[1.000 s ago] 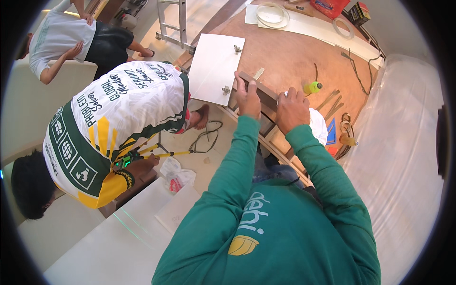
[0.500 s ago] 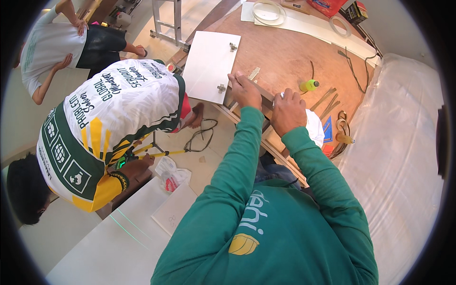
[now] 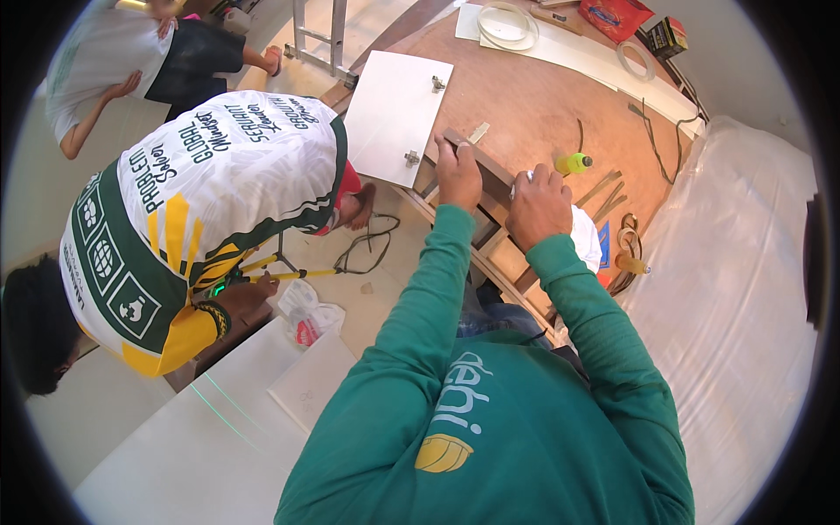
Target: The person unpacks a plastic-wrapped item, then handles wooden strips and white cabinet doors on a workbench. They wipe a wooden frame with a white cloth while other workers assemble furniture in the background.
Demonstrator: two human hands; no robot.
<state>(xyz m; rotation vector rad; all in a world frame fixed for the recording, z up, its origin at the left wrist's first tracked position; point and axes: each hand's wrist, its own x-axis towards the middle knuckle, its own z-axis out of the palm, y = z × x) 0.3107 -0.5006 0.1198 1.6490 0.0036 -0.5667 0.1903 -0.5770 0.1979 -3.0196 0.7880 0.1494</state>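
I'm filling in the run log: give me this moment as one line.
left hand: pressing on wooden strip | right hand: on the same strip, small pale item in fist | nearby: white panel, yellow bottle | surface: plywood table

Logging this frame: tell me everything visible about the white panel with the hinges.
The white panel is a flat, smooth rectangular board, apparently laminate, lying tilted at the wooden worktop's left edge and overhanging it. Two small metal hinges sit along its right side. No hand touches it; the left hand is nearest.
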